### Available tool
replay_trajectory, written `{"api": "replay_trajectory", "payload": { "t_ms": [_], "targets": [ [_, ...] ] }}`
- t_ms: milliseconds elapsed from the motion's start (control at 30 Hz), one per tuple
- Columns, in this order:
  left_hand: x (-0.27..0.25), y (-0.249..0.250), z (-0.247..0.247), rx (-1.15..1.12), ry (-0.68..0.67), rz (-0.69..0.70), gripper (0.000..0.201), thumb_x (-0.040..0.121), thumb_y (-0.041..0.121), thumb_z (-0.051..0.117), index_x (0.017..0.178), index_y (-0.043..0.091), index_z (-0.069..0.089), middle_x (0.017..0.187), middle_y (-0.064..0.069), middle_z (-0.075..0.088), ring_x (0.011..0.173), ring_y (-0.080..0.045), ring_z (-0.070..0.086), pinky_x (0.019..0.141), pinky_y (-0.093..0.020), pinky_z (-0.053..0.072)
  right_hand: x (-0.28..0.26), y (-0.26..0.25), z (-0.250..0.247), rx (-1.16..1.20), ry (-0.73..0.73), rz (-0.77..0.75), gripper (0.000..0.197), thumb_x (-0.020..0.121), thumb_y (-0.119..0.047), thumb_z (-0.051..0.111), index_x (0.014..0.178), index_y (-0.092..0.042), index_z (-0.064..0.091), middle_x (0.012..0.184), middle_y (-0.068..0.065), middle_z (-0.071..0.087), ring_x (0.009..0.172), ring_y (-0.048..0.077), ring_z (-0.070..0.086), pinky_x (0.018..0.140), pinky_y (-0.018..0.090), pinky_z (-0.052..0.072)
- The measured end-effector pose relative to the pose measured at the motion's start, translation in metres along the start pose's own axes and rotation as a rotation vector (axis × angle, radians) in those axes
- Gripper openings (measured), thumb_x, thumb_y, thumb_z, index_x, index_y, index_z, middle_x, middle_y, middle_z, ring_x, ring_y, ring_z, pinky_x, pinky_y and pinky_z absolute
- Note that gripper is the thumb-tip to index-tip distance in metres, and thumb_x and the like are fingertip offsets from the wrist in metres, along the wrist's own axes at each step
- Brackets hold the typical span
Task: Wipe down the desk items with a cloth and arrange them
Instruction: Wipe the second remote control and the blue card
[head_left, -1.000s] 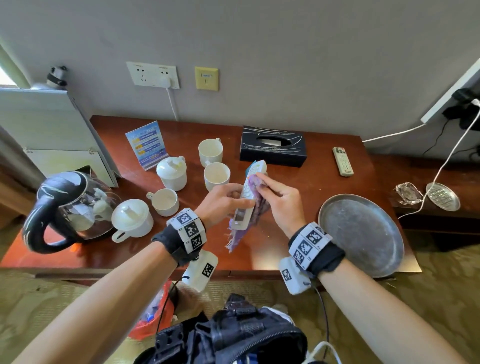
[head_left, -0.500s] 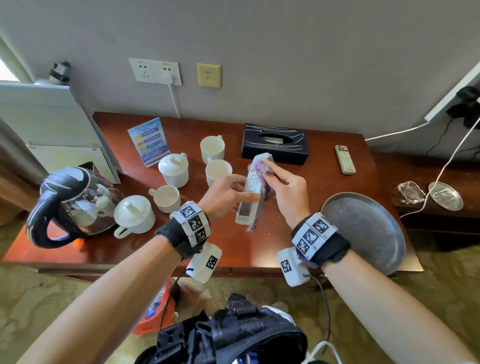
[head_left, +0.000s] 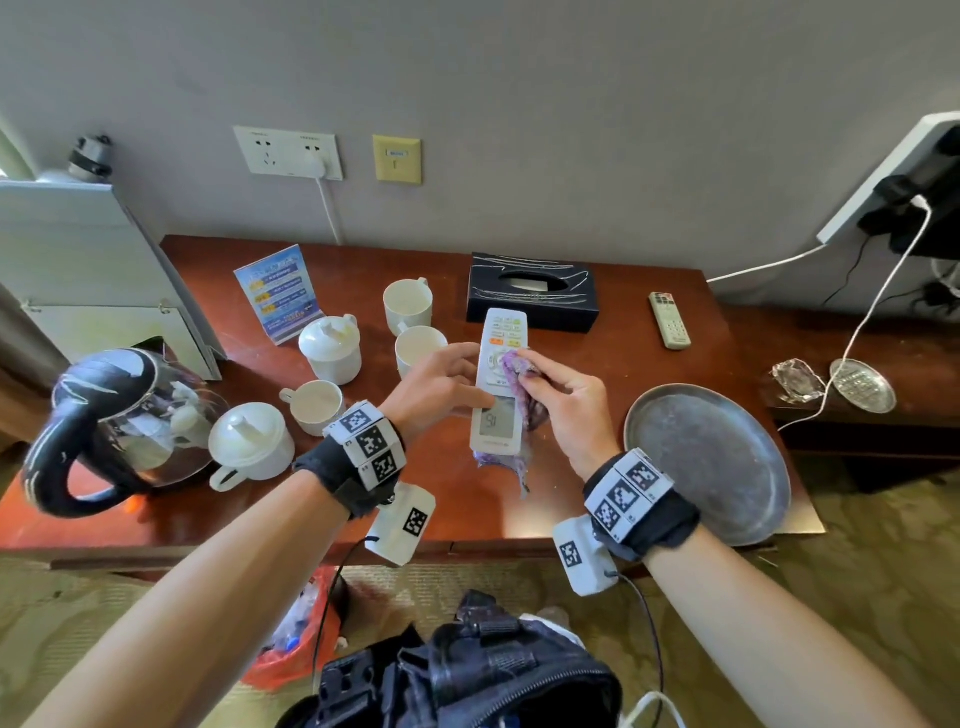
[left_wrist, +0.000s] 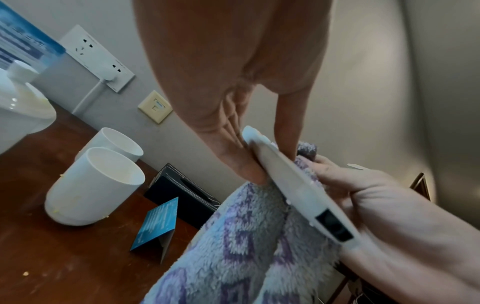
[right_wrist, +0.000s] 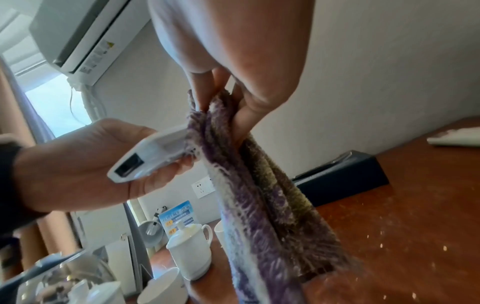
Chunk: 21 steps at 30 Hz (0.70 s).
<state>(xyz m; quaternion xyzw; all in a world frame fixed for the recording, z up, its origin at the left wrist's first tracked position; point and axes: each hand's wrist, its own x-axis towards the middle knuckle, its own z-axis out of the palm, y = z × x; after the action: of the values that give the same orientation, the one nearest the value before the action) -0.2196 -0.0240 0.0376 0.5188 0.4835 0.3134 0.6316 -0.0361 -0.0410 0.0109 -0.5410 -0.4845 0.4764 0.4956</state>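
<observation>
Red-brown table (head_left: 597, 499); round metal tray (head_left: 707, 462) at its front right corner, glass kettle (head_left: 119, 415) at the front left. Above the table's middle, left hand (head_left: 436, 387) grips a white air-conditioner remote (head_left: 498, 382), display facing up. Right hand (head_left: 563, 395) pinches a purple cloth (head_left: 519, 364), pressing it on the remote's buttons.

The head camera looked forward and down from above the desk (head_left: 597, 514), taking in its whole top and the wall behind. Each wrist camera looked close along its own hand toward the wall, both sharing the white remote (left_wrist: 298, 185) and cloth (right_wrist: 249, 195).
</observation>
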Motion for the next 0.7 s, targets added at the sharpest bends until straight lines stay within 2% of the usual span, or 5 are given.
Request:
{"api": "replay_trajectory", "payload": {
  "t_ms": [67,167,433,600,700],
  "targets": [
    [0.001,-0.001,0.002,-0.002,-0.02,0.008,0.057,0.087,-0.011,0.064,0.14,0.009,0.053,0.117,-0.019,0.069,0.096,-0.016,0.073,0.073,-0.026,0.059,0.001,0.0,-0.002,-0.049,-0.005,-0.042,0.03,0.092,-0.007,0.066,0.117,-0.023,0.072,0.116,-0.007,0.072,0.106,0.005,0.068,0.085,0.023,0.056],
    [0.001,-0.004,0.006,0.005,-0.053,-0.005,0.054,0.087,-0.014,0.062,0.136,0.006,0.054,0.111,-0.016,0.071,0.096,-0.019,0.073,0.072,-0.03,0.06,0.006,-0.002,-0.006,-0.146,0.031,-0.092,0.026,0.091,-0.012,0.068,0.115,-0.021,0.073,0.114,-0.012,0.072,0.11,0.001,0.065,0.099,0.031,0.053],
    [-0.003,-0.008,0.013,0.054,-0.074,-0.01,0.053,0.086,-0.012,0.064,0.134,0.009,0.055,0.113,-0.019,0.07,0.099,-0.024,0.073,0.08,-0.041,0.062,0.028,-0.016,-0.005,-0.176,0.167,-0.078,0.026,0.093,-0.02,0.067,0.118,-0.021,0.072,0.116,-0.012,0.072,0.105,-0.001,0.066,0.096,0.029,0.055],
    [-0.002,-0.004,0.014,-0.012,0.04,0.008,0.049,0.085,-0.017,0.061,0.13,0.003,0.057,0.101,-0.014,0.071,0.086,-0.017,0.075,0.067,-0.031,0.061,0.012,-0.009,-0.004,-0.134,0.019,-0.031,0.024,0.093,-0.013,0.067,0.114,-0.017,0.075,0.112,-0.007,0.074,0.102,0.002,0.068,0.083,0.023,0.056],
    [0.001,0.0,0.009,-0.066,0.114,0.005,0.05,0.085,-0.02,0.057,0.13,0.001,0.057,0.098,-0.01,0.072,0.079,-0.014,0.075,0.061,-0.026,0.058,0.002,0.001,-0.004,-0.095,-0.083,-0.016,0.023,0.091,-0.007,0.067,0.109,-0.018,0.077,0.11,-0.007,0.075,0.107,0.008,0.068,0.093,0.029,0.054]
  ]
}}
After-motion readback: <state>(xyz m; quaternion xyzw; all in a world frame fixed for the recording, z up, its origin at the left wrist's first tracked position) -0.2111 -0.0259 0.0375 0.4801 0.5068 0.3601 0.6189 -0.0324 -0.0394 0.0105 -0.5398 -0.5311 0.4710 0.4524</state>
